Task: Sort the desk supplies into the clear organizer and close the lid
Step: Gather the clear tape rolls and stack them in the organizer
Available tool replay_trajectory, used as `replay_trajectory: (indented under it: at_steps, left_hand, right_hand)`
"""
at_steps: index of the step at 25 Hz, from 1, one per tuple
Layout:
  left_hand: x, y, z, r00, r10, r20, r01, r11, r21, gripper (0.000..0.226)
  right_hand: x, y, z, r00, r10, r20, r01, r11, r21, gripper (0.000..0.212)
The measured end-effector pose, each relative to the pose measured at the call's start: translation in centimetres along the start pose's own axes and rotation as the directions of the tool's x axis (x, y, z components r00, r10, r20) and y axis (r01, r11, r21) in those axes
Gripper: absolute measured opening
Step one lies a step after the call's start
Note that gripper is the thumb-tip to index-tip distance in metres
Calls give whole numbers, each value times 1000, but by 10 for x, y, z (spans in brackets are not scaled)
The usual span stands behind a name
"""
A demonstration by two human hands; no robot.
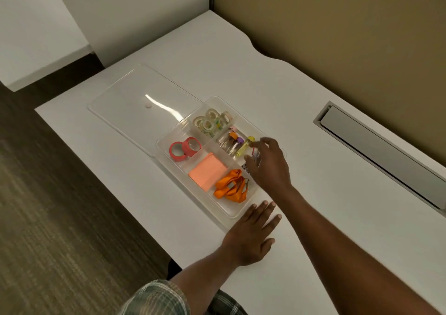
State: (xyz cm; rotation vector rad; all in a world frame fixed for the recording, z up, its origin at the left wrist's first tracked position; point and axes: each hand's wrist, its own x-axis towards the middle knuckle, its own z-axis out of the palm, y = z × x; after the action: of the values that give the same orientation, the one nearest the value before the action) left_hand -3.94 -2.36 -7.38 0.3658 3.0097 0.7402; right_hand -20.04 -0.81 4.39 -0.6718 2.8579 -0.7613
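Observation:
The clear organizer [162,148] sits open on the white desk [325,206]. Its compartments hold clear tape rolls [209,122], two red tape rolls [184,148], a salmon sticky-note pad [208,170], an orange lanyard [231,187] and small capped vials [237,145]. The clear lid [128,102] lies flat on the desk, to the left of the organizer. My right hand [270,165] hovers over the organizer's right side, fingers pinched on a small red-capped vial [255,154] that is blurred. My left hand [251,235] rests flat on the desk, fingertips at the organizer's near corner.
A grey recessed cable slot [381,150] runs along the desk's right side below a tan partition [337,29]. The desk's left edge [101,177] drops to dark carpet [48,218]. A white wall [120,12] stands behind.

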Motion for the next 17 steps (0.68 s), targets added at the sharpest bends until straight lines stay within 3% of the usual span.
replay_trajectory:
  at_steps: [3,7,12,17]
  left_hand:
    - [0,0,-5,1000,8,21,-7,1000,-22,54]
    - [2,5,-8,999,13,34,-15,999,47,51]
    - [-14,20,-7,997,-72,35,72,997,14,54]
    - [-52,22,-18,980,-115,164,106,992,62,62]
  right_hand:
    - [-55,21,5,995,102,-16,-103,990,-95,37]
    - [-81,21,20,928,318,194,-316,948,-43,50]
    - [-76,18,17,913,341,222,-359,932,44,48]
    - [-90,29,11,899,380,217,-409,906,107,49]
